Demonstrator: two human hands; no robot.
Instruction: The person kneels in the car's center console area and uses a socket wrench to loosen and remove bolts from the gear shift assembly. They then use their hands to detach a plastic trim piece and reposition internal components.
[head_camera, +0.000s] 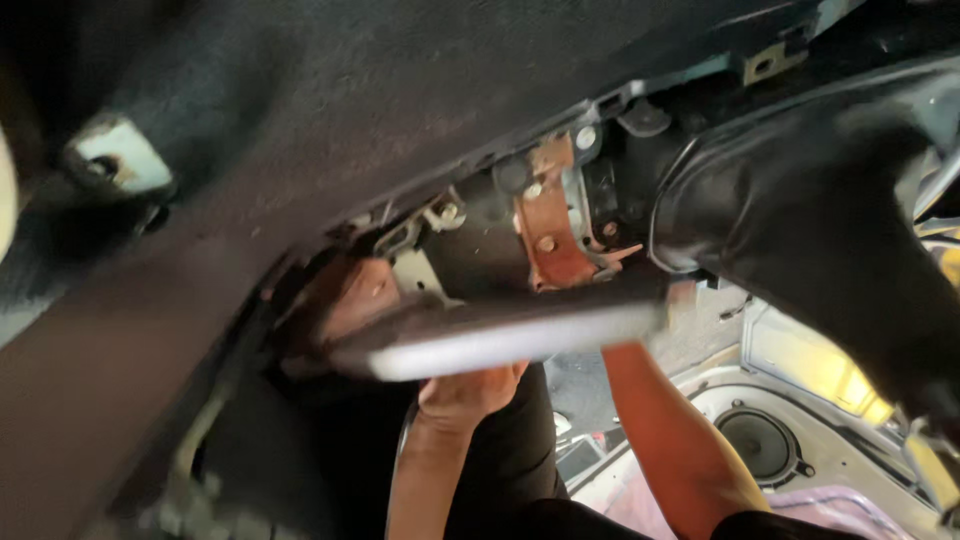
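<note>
Dark carpeted underside of a dashboard (300, 130) fills most of the view, sloping from lower left to upper right. To the right, a big black moulded air duct (800, 220) curves down across the frame. Below the dash, a long flat grey panel (510, 335) is blurred and lies almost level under the opening. The left hand (470, 392) is up against the panel's lower edge, fingers curled onto it, gripping it from beneath. The right forearm (665, 440) rises behind the panel's right end; that hand is hidden, so I cannot tell whether it is open or closed. Above the panel, a rusty orange metal bracket (550, 225) with bolts. Lower right, a round door speaker (760, 440). Upper left, a small pale mounting tab (120, 155).
</note>
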